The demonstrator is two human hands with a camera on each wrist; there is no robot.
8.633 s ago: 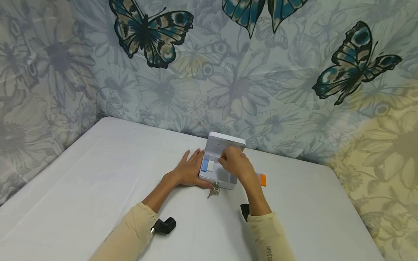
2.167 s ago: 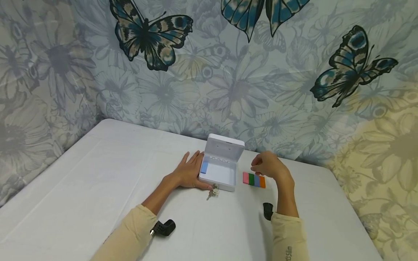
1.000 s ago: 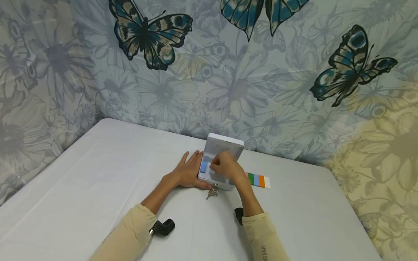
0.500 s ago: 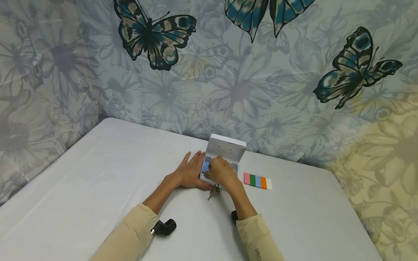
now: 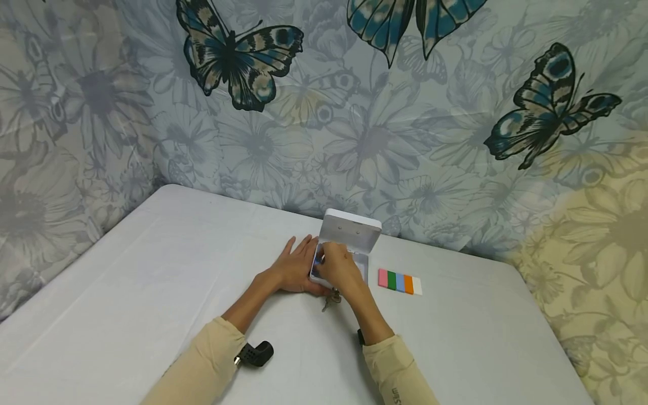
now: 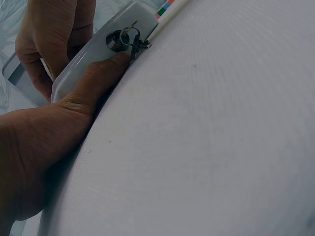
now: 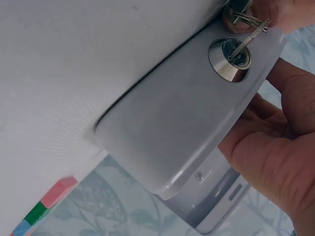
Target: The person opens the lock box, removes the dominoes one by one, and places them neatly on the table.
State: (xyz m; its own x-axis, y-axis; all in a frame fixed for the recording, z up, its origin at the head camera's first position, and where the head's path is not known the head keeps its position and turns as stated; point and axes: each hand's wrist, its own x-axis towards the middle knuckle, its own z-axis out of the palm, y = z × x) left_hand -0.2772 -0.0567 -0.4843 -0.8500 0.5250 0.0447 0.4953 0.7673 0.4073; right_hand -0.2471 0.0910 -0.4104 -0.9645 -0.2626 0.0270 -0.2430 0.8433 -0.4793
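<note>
A small white metal cash box stands with its hinged lid raised. My left hand braces its left side with straight fingers, the thumb lying along the front wall below the lock. Keys on a ring hang at that lock. My right hand reaches into the left part of the box, fingers bent downward. Its fingertips are hidden by the hand and the box wall, so I cannot tell what they hold. Right of the box lies a row of flat pieces: pink, green, blue, orange and white.
A white cloth covers the table. Behind it hangs a backdrop printed with flowers and butterflies. A black wrist camera sticks out beside the left sleeve.
White pieces left the box, and a white piece joined the row's right end. My right hand came back into the box and moved to its left part, over the blue piece. My left hand stayed.
</note>
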